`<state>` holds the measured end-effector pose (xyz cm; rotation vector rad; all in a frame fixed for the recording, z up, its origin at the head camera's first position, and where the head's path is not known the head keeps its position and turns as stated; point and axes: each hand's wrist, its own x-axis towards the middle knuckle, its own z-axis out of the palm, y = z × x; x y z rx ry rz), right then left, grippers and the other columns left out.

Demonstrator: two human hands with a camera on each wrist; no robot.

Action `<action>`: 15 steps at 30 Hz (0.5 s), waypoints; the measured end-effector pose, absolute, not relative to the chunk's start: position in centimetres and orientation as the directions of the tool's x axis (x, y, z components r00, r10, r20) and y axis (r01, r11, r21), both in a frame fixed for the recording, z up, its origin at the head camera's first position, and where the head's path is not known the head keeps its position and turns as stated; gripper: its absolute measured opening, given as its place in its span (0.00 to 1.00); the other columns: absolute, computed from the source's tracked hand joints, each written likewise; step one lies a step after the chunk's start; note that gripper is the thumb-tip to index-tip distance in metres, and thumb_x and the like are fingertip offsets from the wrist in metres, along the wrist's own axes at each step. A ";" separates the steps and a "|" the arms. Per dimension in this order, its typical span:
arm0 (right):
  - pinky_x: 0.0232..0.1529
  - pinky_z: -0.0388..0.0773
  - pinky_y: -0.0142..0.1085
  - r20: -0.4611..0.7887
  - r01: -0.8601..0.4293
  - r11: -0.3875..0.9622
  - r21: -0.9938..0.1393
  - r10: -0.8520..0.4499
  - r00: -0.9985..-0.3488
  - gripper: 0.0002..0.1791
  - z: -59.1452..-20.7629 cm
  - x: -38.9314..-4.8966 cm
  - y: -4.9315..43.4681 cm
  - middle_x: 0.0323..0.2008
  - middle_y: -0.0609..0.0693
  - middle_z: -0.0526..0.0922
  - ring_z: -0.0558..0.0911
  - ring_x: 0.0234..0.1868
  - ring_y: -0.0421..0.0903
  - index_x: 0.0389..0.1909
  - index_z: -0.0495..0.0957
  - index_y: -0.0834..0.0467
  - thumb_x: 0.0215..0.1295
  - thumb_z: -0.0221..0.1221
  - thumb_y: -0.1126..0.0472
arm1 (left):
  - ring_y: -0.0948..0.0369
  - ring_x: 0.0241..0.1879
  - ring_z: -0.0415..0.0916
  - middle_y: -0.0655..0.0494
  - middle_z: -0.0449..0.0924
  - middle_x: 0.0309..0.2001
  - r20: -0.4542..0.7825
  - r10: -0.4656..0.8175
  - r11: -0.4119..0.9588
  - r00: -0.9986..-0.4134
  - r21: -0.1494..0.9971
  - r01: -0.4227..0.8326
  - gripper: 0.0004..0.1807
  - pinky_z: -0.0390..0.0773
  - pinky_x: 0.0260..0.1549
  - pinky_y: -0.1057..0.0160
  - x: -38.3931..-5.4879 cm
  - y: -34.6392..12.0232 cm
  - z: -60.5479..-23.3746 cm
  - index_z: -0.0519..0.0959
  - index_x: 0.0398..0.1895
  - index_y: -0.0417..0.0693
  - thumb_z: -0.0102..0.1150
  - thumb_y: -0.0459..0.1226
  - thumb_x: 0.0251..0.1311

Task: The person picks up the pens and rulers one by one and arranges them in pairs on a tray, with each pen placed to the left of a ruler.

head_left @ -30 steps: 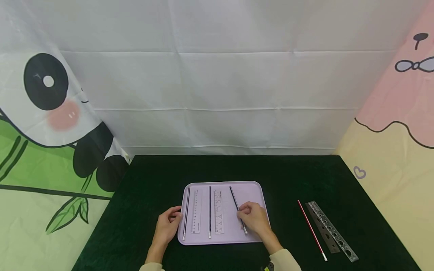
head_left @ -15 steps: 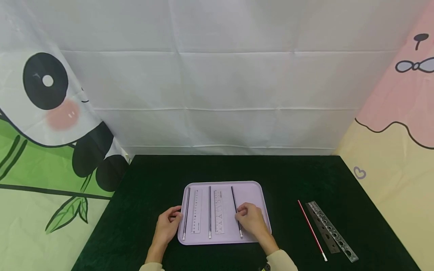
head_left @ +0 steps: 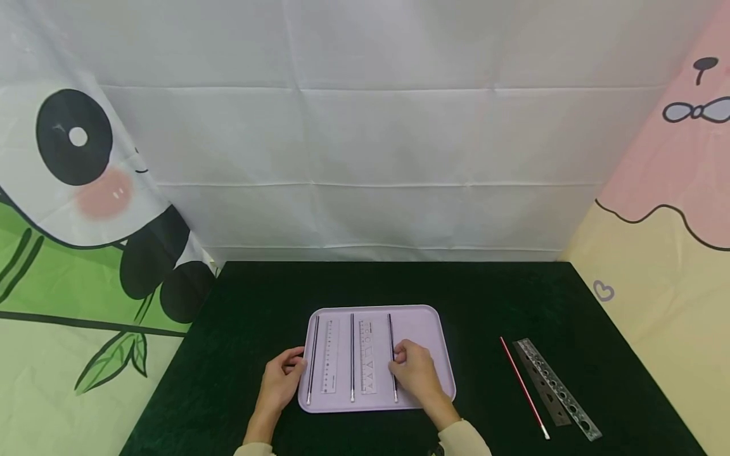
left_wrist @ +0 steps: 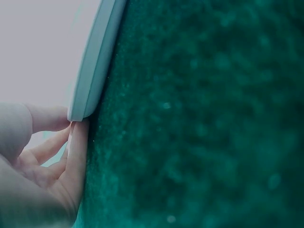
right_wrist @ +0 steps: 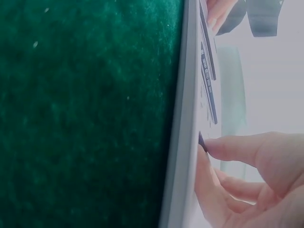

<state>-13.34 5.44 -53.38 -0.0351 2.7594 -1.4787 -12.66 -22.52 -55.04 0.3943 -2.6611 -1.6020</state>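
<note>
A pale purple tray (head_left: 424, 326) lies on the dark green table. My left hand (head_left: 279, 381) grips its left rim, thumb on top and fingers against the outer side, as the left wrist view shows. With thumb and fingers my right hand (head_left: 417, 375) pinches a dark pencil (head_left: 390, 329) with a pale tip at its near end, low over the tray's right half. Left of it, roughly parallel, lie a clear stencil ruler (head_left: 367, 358), a second dark pencil (head_left: 352, 358), a clear ruler (head_left: 329, 358) and a third dark pencil (head_left: 312, 361).
On the table (head_left: 485, 297) to the right of the tray, a red pencil (head_left: 523, 384) lies slanted. Beside it are a grey strip with holes (head_left: 544, 389) and a clear stencil ruler (head_left: 561, 391), partly overlapping. A white cloth (head_left: 388, 139) hangs behind the table.
My right hand has shifted left with the dark pencil, which has swung from slanted to nearly parallel with the others. The left hand has stayed on the tray's rim.
</note>
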 end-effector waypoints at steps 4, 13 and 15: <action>0.25 0.78 0.32 0.009 -0.026 0.547 -0.837 -0.033 -0.999 0.14 -53.4 -13.3 5.1 0.32 0.52 0.77 0.77 0.29 0.44 0.46 0.79 0.69 0.61 0.68 0.72 | 0.54 0.42 0.75 0.46 0.80 0.48 -0.120 -0.216 0.444 -0.969 0.872 -0.207 0.18 0.75 0.40 0.60 -12.6 -22.5 -55.0 0.78 0.64 0.40 0.56 0.33 0.73; 0.22 0.77 0.30 0.005 -0.021 0.539 -0.842 -0.031 -0.999 0.14 -53.4 -13.4 4.8 0.32 0.52 0.76 0.77 0.28 0.43 0.47 0.79 0.68 0.62 0.68 0.72 | 0.55 0.42 0.76 0.46 0.80 0.48 -0.120 -0.213 0.442 -0.970 0.873 -0.205 0.19 0.76 0.40 0.60 -12.5 -22.5 -54.8 0.78 0.64 0.40 0.55 0.32 0.73; 0.22 0.77 0.30 -0.001 -0.016 0.535 -0.845 -0.031 -1.000 0.14 -53.4 -13.4 4.7 0.32 0.52 0.76 0.77 0.28 0.43 0.48 0.79 0.68 0.62 0.68 0.72 | 0.55 0.42 0.76 0.46 0.80 0.48 -0.122 -0.211 0.441 -0.970 0.873 -0.206 0.19 0.76 0.41 0.60 -12.5 -22.5 -54.7 0.77 0.64 0.40 0.55 0.32 0.73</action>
